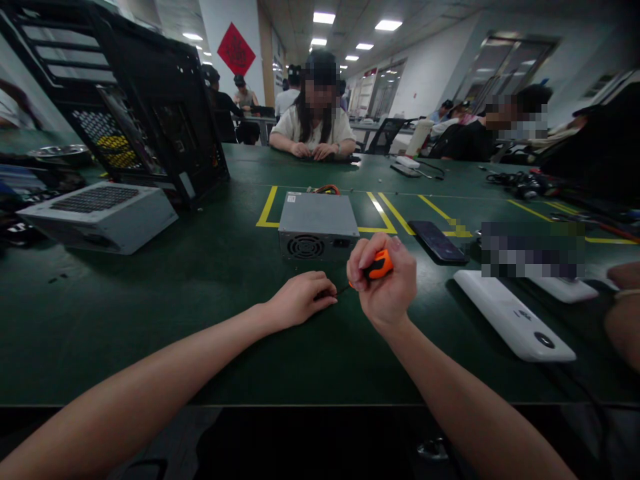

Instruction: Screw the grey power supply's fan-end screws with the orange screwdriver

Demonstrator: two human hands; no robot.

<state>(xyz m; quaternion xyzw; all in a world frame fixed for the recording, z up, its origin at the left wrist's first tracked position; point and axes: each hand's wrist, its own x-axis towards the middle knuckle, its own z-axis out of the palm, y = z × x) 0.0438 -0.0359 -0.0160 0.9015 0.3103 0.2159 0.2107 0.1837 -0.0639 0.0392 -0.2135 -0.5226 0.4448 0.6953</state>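
My right hand [387,287] is closed around the orange and black handle of a screwdriver [381,265], held above the green table. The thin shaft points left and down toward my left hand [304,297]. That hand rests low over the table, its fingers curled together at the screwdriver's tip; whatever they pinch is too small or hidden to name. Just beyond both hands sits a grey computer power supply [320,217], its round fan grille and socket facing me. Coloured wires [326,190] show at its far side.
At the left stand a second power supply [100,212] and a tall black computer case [150,113]. Rightward lie a dark phone [437,241] and a white power bank [515,317]. Yellow tape [267,208] marks the green table [225,373]. A person [315,123] sits opposite; another's hand [625,313] is at right.
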